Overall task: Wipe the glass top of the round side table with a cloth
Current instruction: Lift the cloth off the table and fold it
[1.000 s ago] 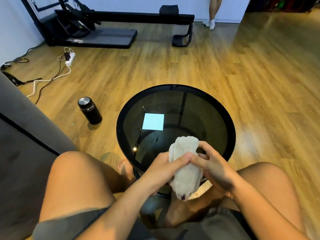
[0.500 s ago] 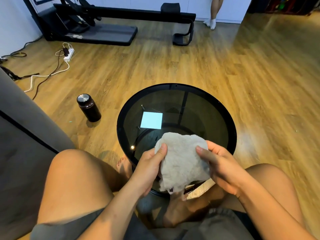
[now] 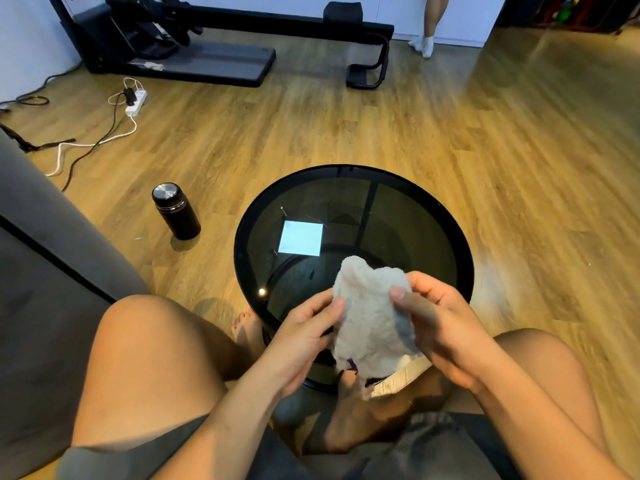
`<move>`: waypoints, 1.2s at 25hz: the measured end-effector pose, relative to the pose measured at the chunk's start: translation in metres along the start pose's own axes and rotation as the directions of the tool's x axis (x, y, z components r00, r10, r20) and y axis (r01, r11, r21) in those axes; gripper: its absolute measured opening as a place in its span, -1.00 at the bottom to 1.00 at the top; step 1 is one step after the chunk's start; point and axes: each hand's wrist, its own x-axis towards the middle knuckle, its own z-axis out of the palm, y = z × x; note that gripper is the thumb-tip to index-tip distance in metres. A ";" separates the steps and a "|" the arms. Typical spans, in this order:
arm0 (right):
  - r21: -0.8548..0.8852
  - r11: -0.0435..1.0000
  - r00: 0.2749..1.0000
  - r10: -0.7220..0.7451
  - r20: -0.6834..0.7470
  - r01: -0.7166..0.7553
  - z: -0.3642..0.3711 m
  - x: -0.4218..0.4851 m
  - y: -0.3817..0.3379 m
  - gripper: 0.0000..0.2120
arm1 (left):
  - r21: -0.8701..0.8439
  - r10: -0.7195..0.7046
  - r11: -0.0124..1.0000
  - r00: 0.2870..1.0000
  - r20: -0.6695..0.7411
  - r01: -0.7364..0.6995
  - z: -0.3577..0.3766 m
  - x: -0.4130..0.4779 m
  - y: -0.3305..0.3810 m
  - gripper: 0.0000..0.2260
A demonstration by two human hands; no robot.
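A round side table [image 3: 408,233] with a dark glass top and a black rim stands on the wood floor between my knees. A bright square reflection shows in the glass. I hold a fluffy white cloth [image 3: 370,317] above the table's near edge. My left hand [image 3: 304,337] pinches its left side and my right hand [image 3: 440,323] grips its right side. The cloth hangs loose between them, apart from the glass, and hides the near rim.
A dark flask [image 3: 176,211] with a steel lid stands on the floor left of the table. A grey sofa [image 3: 45,271] is at my left. Cables and a power strip [image 3: 135,102] lie further left. Black exercise equipment [image 3: 194,39] and a person's legs [image 3: 429,26] are at the back.
The cloth was bunched in a narrow roll; both hands pulled it apart and now hold it spread wider, a little higher over the near edge.
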 end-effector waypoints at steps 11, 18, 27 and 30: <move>-0.142 0.989 0.987 -0.052 -0.152 0.031 0.005 -0.002 -0.006 -0.71 | -0.138 0.138 0.978 0.981 -0.139 -0.157 -0.006 0.000 0.010 -0.65; -0.335 0.926 0.985 -0.169 0.039 0.172 -0.008 -0.007 -0.024 -0.69 | 0.056 0.125 0.991 0.992 -0.034 -0.123 -0.005 -0.005 0.023 -0.50; -0.807 0.411 0.758 -0.649 0.067 0.424 -0.014 0.043 -0.053 -0.85 | 0.802 0.758 0.415 0.650 -0.043 -0.431 0.011 0.026 0.091 -0.80; -0.790 0.336 0.716 -0.675 0.177 0.513 -0.023 0.043 -0.025 -0.85 | 0.908 0.778 0.184 0.621 0.099 -0.375 -0.004 0.024 0.076 -0.84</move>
